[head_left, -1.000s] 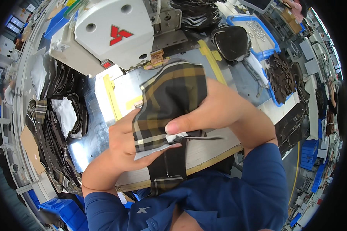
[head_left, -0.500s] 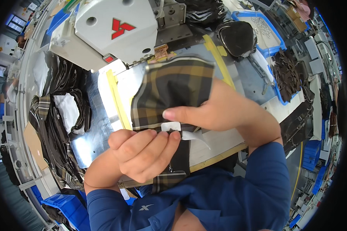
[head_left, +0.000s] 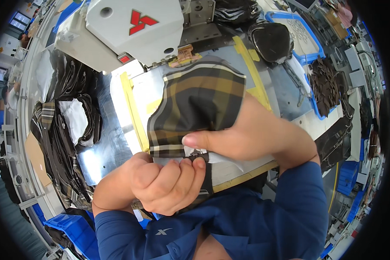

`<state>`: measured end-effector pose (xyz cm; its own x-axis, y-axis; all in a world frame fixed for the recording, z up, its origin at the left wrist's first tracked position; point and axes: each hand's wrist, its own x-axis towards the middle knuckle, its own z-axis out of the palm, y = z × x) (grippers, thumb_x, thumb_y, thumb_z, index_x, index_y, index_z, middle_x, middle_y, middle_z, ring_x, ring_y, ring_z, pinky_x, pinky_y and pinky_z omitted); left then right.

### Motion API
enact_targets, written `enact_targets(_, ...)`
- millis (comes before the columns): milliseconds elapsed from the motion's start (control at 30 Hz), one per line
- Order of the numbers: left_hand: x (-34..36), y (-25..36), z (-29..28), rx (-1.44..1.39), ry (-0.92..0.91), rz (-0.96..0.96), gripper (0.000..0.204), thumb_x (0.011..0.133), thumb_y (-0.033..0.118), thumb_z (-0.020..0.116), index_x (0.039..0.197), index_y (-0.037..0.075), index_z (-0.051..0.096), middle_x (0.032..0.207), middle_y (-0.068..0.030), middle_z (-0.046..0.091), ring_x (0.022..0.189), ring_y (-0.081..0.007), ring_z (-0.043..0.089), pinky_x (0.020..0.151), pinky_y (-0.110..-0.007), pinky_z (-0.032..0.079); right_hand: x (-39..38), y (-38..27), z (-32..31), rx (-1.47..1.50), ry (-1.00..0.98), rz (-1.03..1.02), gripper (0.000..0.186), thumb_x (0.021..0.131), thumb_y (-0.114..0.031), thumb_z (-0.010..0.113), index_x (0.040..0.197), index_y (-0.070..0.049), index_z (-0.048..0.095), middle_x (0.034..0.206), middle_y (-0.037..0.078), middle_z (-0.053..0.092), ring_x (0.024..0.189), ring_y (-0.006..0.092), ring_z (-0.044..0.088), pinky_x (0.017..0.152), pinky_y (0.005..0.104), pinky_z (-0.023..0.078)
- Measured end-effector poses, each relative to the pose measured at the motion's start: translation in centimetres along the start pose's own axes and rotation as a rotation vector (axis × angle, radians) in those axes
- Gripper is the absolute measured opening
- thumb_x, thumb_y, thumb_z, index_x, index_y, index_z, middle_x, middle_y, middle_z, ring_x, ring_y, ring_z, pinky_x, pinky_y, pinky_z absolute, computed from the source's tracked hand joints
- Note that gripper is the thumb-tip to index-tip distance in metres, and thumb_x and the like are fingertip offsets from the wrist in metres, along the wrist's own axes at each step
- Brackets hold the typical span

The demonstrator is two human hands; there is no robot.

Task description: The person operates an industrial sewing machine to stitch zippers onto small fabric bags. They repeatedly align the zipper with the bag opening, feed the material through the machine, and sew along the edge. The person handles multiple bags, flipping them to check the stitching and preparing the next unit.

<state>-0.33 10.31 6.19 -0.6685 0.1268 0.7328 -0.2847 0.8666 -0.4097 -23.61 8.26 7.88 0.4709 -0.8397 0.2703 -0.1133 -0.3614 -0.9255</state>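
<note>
Plaid cloth (head_left: 197, 102) is held over the metal table (head_left: 112, 143), pinched at its lower edge by both closed hands, left (head_left: 167, 186) and right (head_left: 247, 134). A white sewing machine (head_left: 130, 30) is seen just behind, and dark cloth piles (head_left: 65, 125) are stacked at the left.

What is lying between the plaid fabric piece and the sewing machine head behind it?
Nothing visible. The plaid fabric piece, held by the left hand and right hand, reaches up to the sewing machine head; only bare metal plate lies there.
</note>
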Motion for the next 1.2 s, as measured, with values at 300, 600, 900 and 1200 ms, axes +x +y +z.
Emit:
enact_targets(300, -0.1, -0.2, 0.0, -0.184, -0.007, -0.172, 0.019, 0.072, -0.012, 0.081, 0.083, 0.002, 0.075, 0.085, -0.0056, 0.059, 0.086, -0.0275, 0.074, 0.064, -0.034, 0.051, 0.0, -1.5, -0.3, 0.241, 0.107, 0.312, 0.053, 0.087, -0.007, 0.085, 0.136, 0.000, 0.065, 0.124, 0.012, 0.070, 0.107, 0.0208, 0.069, 0.097, 0.0368, 0.053)
enact_targets(600, 0.9, -1.1, -1.6, -0.251, -0.037, -0.300, 0.016, 0.075, -0.013, 0.081, 0.084, -0.003, 0.073, 0.085, -0.0069, 0.055, 0.085, -0.0318, 0.077, 0.063, -0.036, 0.054, -0.6, -3.1, -2.0, -0.296, -0.003, -0.045, 0.041, 0.076, 0.004, 0.083, 0.115, -0.006, 0.078, 0.098, 0.012, 0.079, 0.084, 0.0214, 0.075, 0.072, 0.0331, 0.055)
enact_targets(900, 0.2, -0.5, -0.8, -0.263, 0.058, -0.183, 0.016, 0.077, -0.008, 0.079, 0.084, 0.004, 0.072, 0.089, -0.0056, 0.060, 0.090, -0.0284, 0.075, 0.069, -0.034, 0.056, 0.3, -2.6, -0.7, -0.846, 0.163, -0.682, 0.021, 0.069, -0.010, 0.080, 0.090, -0.010, 0.079, 0.095, 0.003, 0.076, 0.088, 0.0225, 0.068, 0.069, 0.0358, 0.051)
enact_targets(1200, 0.2, -0.3, 0.4, -0.385, 0.144, -0.185, 0.017, 0.076, -0.012, 0.079, 0.077, 0.003, 0.070, 0.085, -0.0062, 0.057, 0.086, -0.0284, 0.075, 0.071, -0.038, 0.061, 0.0, -1.5, -1.5, -0.703, -0.051, -0.705, 0.022, 0.074, -0.013, 0.080, 0.095, -0.006, 0.080, 0.100, 0.003, 0.076, 0.093, 0.0233, 0.069, 0.070, 0.0379, 0.051)
